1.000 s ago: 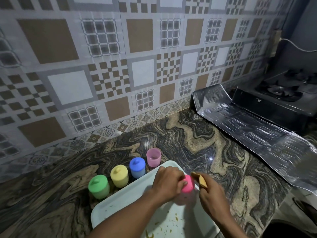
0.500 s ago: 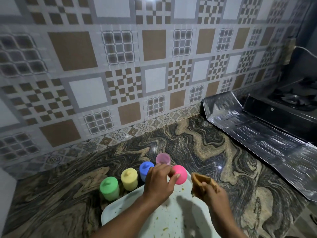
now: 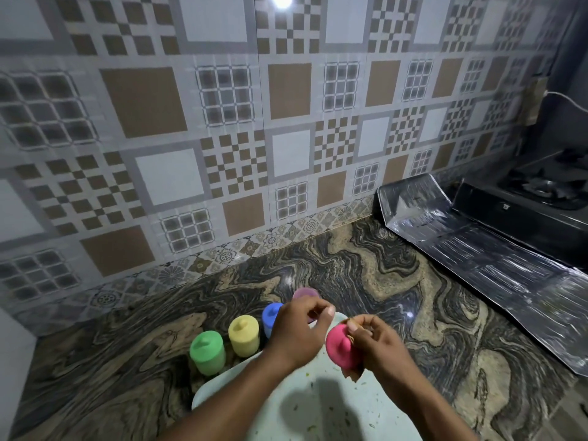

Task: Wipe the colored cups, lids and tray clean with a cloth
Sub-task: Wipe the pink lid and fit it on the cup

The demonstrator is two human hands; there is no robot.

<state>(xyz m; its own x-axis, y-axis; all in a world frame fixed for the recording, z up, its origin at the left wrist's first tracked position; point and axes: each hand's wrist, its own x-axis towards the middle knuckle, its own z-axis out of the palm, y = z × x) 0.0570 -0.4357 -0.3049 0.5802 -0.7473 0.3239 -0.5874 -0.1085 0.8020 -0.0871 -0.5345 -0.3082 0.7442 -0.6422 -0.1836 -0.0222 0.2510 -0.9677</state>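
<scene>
My right hand (image 3: 378,343) grips a pink lid (image 3: 338,349) together with a yellow-brown cloth (image 3: 352,374), above the far end of the pale tray (image 3: 318,412). My left hand (image 3: 294,334) hovers just left of the lid with its fingers curled, right in front of the open purple cup (image 3: 306,293). Whether it touches that cup is unclear. Left of it a blue cup (image 3: 270,316), a yellow cup (image 3: 243,335) and a green cup (image 3: 207,352) stand in a row, each with its lid on. Green crumbs speckle the tray.
The cups stand on a swirled marble counter (image 3: 397,297) below a patterned tile wall (image 3: 222,138). At the right lie a crinkled foil sheet (image 3: 493,259) and a black gas stove (image 3: 534,198).
The pink lid has passed from my left hand into my right hand, which holds it with the cloth. The view has tilted upward and both hands sit lower in the frame.
</scene>
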